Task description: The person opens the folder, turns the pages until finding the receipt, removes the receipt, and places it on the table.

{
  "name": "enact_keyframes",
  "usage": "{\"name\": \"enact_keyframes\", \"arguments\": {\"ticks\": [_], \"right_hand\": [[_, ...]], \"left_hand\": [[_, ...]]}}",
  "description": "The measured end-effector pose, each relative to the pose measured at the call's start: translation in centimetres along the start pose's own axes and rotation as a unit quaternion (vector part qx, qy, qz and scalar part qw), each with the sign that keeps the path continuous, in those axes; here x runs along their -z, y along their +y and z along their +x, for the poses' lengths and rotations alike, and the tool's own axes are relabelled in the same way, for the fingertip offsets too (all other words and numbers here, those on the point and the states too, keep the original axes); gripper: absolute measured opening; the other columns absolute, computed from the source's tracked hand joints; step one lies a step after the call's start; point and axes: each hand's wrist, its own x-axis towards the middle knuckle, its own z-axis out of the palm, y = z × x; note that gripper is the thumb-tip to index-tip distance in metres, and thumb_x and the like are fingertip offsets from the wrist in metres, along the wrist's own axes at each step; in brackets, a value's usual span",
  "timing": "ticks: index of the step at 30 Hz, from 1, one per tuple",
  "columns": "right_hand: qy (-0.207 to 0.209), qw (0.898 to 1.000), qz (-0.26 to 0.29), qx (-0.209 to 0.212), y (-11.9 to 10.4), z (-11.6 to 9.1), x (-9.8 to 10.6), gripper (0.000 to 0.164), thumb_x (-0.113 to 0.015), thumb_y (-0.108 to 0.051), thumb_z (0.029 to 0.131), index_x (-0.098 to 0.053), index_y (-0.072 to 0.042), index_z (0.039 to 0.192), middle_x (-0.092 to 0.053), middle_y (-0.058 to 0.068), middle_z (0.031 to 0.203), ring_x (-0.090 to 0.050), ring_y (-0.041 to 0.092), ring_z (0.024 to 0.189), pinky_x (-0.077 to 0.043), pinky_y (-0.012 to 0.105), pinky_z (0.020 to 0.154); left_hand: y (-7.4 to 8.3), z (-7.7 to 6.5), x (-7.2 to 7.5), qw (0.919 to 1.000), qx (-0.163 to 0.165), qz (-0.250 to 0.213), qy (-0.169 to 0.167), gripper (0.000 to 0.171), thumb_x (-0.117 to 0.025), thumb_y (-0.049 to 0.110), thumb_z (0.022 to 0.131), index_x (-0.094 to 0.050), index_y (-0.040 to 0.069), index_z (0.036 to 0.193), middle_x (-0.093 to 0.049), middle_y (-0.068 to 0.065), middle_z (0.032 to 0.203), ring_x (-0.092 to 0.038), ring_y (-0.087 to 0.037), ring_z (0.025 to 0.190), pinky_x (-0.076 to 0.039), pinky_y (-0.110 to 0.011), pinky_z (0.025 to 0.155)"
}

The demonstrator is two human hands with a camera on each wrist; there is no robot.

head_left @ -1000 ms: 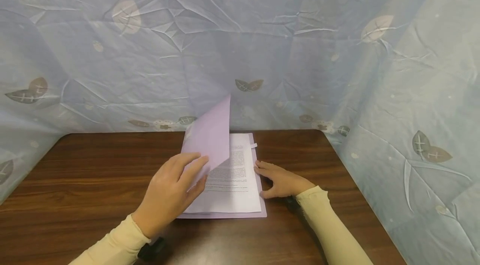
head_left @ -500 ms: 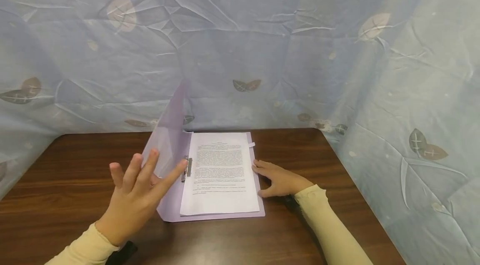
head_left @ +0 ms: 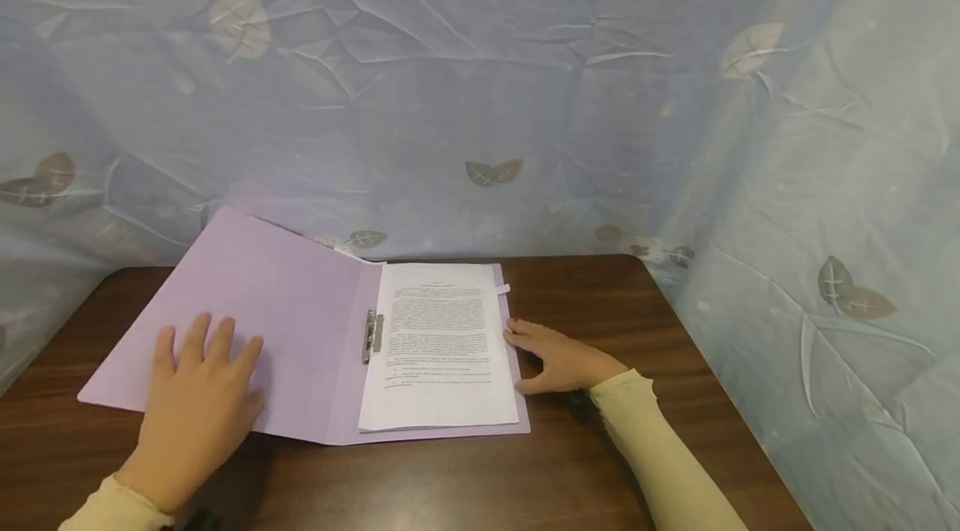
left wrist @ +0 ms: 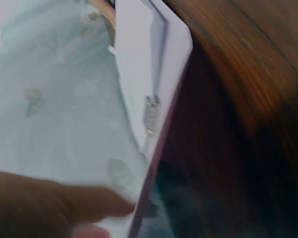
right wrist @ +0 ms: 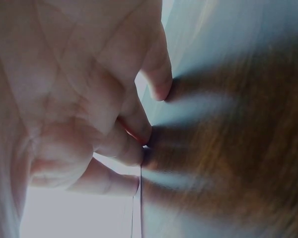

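Note:
A lilac file folder point(head_left: 300, 331) lies spread on the table, its left cover swung out and tilted up off the wood. Printed sheets point(head_left: 442, 348) sit on its right side, beside a metal clip point(head_left: 372, 336) at the spine. My left hand point(head_left: 197, 406) is over the inner face of the cover with fingers spread and straight; in the left wrist view a fingertip point(left wrist: 120, 204) meets the cover. At the folder's right edge rests my right hand point(head_left: 564, 360), fingertips touching the edge and the tabletop, palm raised.
The dark wood table point(head_left: 420, 489) runs back to a pale blue curtain point(head_left: 420, 139) with a leaf print, which also closes off the right side. A small white tab point(head_left: 503, 289) sticks out from the folder's right edge.
The folder's cover has swung from above the sheets over to the left, uncovering the printed page and clip. My left hand has moved left with it. The right hand has stayed in place.

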Motion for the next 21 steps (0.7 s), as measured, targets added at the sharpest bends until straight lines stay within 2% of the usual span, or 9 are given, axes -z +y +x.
{"name": "enact_keyframes", "arguments": {"ticks": [3,6,8,10,12,15,21], "right_hand": [[-0.001,1.000,0.002,0.002,0.0,-0.1,0.0,0.092,-0.075,-0.042,0.088,-0.033,-0.005,0.161,-0.018,0.008,0.172,-0.015,0.032,0.159,-0.021,0.055,0.124],[-0.001,1.000,-0.006,-0.001,0.1,0.0,-0.1,0.092,-0.075,-0.043,0.088,-0.033,-0.007,0.161,-0.018,0.007,0.172,-0.016,0.030,0.159,-0.021,0.054,0.125],[0.002,1.000,-0.011,-0.003,0.3,0.0,-0.3,0.093,-0.075,-0.044,0.087,-0.034,-0.007,0.161,-0.018,0.006,0.172,-0.016,0.030,0.159,-0.022,0.054,0.124],[0.004,1.000,-0.014,-0.004,0.4,0.1,-0.4,0.092,-0.075,-0.045,0.088,-0.033,-0.007,0.161,-0.018,0.006,0.172,-0.016,0.029,0.159,-0.023,0.053,0.124],[0.004,1.000,-0.012,-0.004,0.4,0.1,-0.4,0.092,-0.075,-0.045,0.088,-0.034,-0.008,0.161,-0.018,0.005,0.172,-0.016,0.029,0.159,-0.023,0.053,0.124],[0.004,1.000,-0.007,0.000,0.3,0.0,-0.4,0.091,-0.074,-0.045,0.088,-0.034,-0.008,0.161,-0.018,0.004,0.172,-0.016,0.028,0.159,-0.023,0.053,0.124],[0.009,1.000,-0.006,0.002,0.1,-0.2,-0.1,0.090,-0.075,-0.044,0.087,-0.036,-0.008,0.160,-0.021,0.004,0.172,-0.019,0.027,0.158,-0.024,0.051,0.124]], "left_hand": [[-0.7,-0.2,-1.6,0.9987,0.016,0.002,-0.048,0.062,-0.096,0.034,0.055,-0.071,-0.002,0.099,-0.061,-0.033,0.106,-0.052,-0.058,0.113,-0.028,-0.083,0.095],[-1.3,0.2,-2.7,0.9918,0.038,-0.009,-0.122,0.066,-0.095,0.048,0.059,-0.071,0.001,0.098,-0.062,-0.027,0.100,-0.057,-0.055,0.106,-0.032,-0.083,0.089],[-1.7,0.7,-3.1,0.9816,0.054,-0.026,-0.181,0.068,-0.092,0.052,0.064,-0.070,0.002,0.105,-0.062,-0.026,0.102,-0.058,-0.054,0.104,-0.036,-0.082,0.087],[-2.2,1.2,-3.6,0.9680,0.067,-0.046,-0.237,0.074,-0.089,0.056,0.069,-0.070,0.000,0.114,-0.062,-0.027,0.108,-0.058,-0.055,0.105,-0.039,-0.081,0.085],[-2.7,1.5,-4.2,0.9552,0.075,-0.067,-0.278,0.082,-0.087,0.059,0.071,-0.067,-0.001,0.123,-0.060,-0.031,0.115,-0.057,-0.057,0.107,-0.043,-0.079,0.082],[-3.5,1.5,-5.0,0.9415,0.081,-0.098,-0.312,0.093,-0.085,0.063,0.071,-0.062,-0.003,0.133,-0.054,-0.037,0.128,-0.052,-0.062,0.116,-0.045,-0.079,0.082],[-4.6,1.1,-6.3,0.9291,0.081,-0.133,-0.335,0.105,-0.083,0.069,0.070,-0.056,-0.004,0.142,-0.043,-0.046,0.141,-0.043,-0.069,0.125,-0.044,-0.080,0.087]]}}
